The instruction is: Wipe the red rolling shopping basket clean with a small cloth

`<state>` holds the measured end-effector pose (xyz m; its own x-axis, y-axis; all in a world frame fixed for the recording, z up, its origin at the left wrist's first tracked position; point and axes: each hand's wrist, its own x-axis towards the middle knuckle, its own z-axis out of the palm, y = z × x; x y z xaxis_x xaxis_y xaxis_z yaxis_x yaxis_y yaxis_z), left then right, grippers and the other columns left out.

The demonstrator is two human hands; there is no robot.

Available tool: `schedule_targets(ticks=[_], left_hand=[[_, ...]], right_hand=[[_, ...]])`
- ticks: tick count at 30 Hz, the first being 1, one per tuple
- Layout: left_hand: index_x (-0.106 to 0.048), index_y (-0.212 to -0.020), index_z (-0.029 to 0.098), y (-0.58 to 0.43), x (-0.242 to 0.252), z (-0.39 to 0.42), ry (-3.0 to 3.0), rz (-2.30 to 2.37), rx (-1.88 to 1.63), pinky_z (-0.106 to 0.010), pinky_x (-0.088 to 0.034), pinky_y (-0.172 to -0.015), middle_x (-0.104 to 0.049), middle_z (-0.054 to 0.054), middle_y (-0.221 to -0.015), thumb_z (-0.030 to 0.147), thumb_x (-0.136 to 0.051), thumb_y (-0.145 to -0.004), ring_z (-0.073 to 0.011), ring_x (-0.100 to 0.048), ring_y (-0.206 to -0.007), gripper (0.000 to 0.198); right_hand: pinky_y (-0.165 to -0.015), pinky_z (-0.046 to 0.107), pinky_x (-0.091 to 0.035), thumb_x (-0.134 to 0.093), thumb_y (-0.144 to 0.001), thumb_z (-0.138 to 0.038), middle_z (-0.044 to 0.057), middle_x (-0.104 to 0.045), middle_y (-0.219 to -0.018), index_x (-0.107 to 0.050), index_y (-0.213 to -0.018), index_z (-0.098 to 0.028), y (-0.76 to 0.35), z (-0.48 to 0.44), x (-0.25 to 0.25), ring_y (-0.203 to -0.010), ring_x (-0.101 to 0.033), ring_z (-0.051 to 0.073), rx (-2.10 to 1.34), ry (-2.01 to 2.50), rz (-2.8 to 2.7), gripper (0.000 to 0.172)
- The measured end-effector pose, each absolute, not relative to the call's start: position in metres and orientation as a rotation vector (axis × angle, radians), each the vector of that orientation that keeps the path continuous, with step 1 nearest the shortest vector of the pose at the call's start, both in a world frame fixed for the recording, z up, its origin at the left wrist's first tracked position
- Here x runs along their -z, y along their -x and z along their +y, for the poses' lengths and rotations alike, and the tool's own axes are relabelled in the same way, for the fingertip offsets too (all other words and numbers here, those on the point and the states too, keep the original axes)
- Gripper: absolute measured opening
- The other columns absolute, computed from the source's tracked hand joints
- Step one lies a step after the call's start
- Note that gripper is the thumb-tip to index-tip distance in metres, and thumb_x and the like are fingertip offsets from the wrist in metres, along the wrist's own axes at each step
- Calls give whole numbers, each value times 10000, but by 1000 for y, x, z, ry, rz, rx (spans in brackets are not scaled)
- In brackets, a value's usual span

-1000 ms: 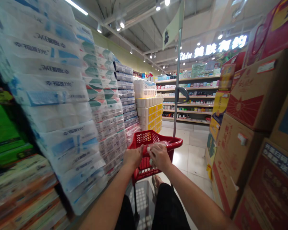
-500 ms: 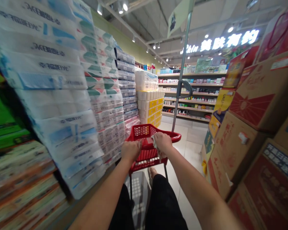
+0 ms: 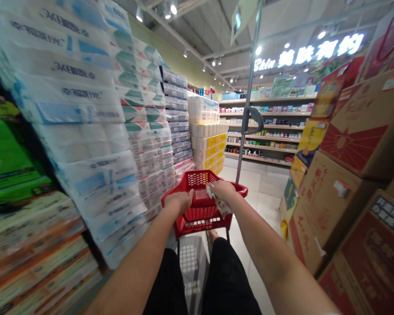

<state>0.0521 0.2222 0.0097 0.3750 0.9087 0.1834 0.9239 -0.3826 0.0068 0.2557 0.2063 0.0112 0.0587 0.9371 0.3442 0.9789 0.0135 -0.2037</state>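
A red plastic shopping cart (image 3: 200, 224) stands right in front of me, its basket at the centre of the view. My left hand (image 3: 180, 202) is closed round the left part of the cart's handle. On the right part, my right hand (image 3: 223, 191) is closed too, with a crumpled pale cloth (image 3: 220, 206) bunched under its fingers and hanging down over the handle. The palms and the undersides of the fingers are hidden.
Tall stacks of wrapped tissue packs (image 3: 82, 109) line the left side. Cardboard boxes (image 3: 328, 192) are piled on the right. A grey metal pole (image 3: 246, 100) rises beyond the cart, before shelves (image 3: 265, 140) of small goods. Pale tiled floor (image 3: 259, 205) shows between.
The surroundings have shifted slightly to the right in the view. My left hand and the cart's left side sit a little further left, and more of the cloth shows. Both hands keep their hold.
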Motion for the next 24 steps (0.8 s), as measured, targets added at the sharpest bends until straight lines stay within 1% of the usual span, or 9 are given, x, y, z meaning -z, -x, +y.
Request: schedule_targets(ticks=[3,6,9,11,16,18,20,21,24], left_hand=[[-735,-958,147,-59,-4,213,2522,-1624,277,-391,-477,-788,-741,-171,-951,479,-155,-958,-303,-688,-932,669],[-741,-914,165,-66,1,204,2485,-1596,373,-401,-471,-813,-744,-162,-931,474,-105,-963,-292,-692,-919,708],[-742,-903,166,-70,2,201,2468,-1586,394,-406,-473,-808,-746,-156,-915,466,-119,-964,-293,-697,-898,694],[-742,-908,154,-69,1,200,2458,-1599,397,-401,-472,-808,-745,-160,-917,463,-138,-963,-293,-696,-900,680],[-745,-918,138,-61,-1,201,2448,-1630,385,-401,-470,-812,-739,-168,-941,453,-158,-961,-304,-688,-929,667],[-742,-932,147,-58,-1,202,2468,-1602,362,-394,-470,-812,-740,-159,-948,444,-177,-960,-300,-686,-934,639],[-740,-937,152,-57,0,202,2476,-1586,344,-386,-470,-809,-742,-152,-947,443,-184,-961,-294,-687,-928,628],[-740,-935,153,-56,0,202,2475,-1583,342,-384,-470,-809,-742,-151,-943,445,-180,-962,-291,-688,-922,632],[-741,-925,153,-56,1,201,2464,-1576,354,-380,-467,-815,-744,-153,-931,439,-170,-967,-278,-691,-912,640]], right_hand=[[-794,339,-464,-409,-950,-447,114,-682,-1099,-636,-1138,-203,-264,205,-8,-980,-635,252,168,1979,-1830,382],[-815,336,-452,-403,-944,-390,147,-611,-1212,-579,-1186,-156,-269,199,2,-1040,-596,252,289,1965,-1533,380],[-789,313,-440,-399,-940,-293,133,-650,-1068,-620,-1013,-156,-269,190,12,-930,-613,217,343,1878,-1381,270],[-789,322,-427,-371,-959,-296,112,-673,-958,-627,-919,-169,-266,182,16,-853,-622,206,325,1884,-1458,289],[-949,452,-343,-382,-961,-473,139,-690,-946,-643,-938,-150,-247,163,18,-950,-623,264,456,1977,-1598,415],[-919,466,-374,-368,-950,-533,176,-684,-986,-646,-992,-128,-245,164,14,-977,-625,298,443,2034,-1643,493],[-834,437,-433,-320,-970,-485,202,-681,-1011,-657,-1015,-120,-249,172,7,-960,-643,307,326,2115,-1744,499],[-788,418,-454,-302,-981,-422,206,-684,-1014,-666,-1014,-125,-254,178,2,-937,-657,301,230,2157,-1827,471],[-704,363,-472,-459,-917,-286,168,-713,-932,-699,-927,-160,-271,196,-11,-834,-684,275,115,2147,-1981,271]])
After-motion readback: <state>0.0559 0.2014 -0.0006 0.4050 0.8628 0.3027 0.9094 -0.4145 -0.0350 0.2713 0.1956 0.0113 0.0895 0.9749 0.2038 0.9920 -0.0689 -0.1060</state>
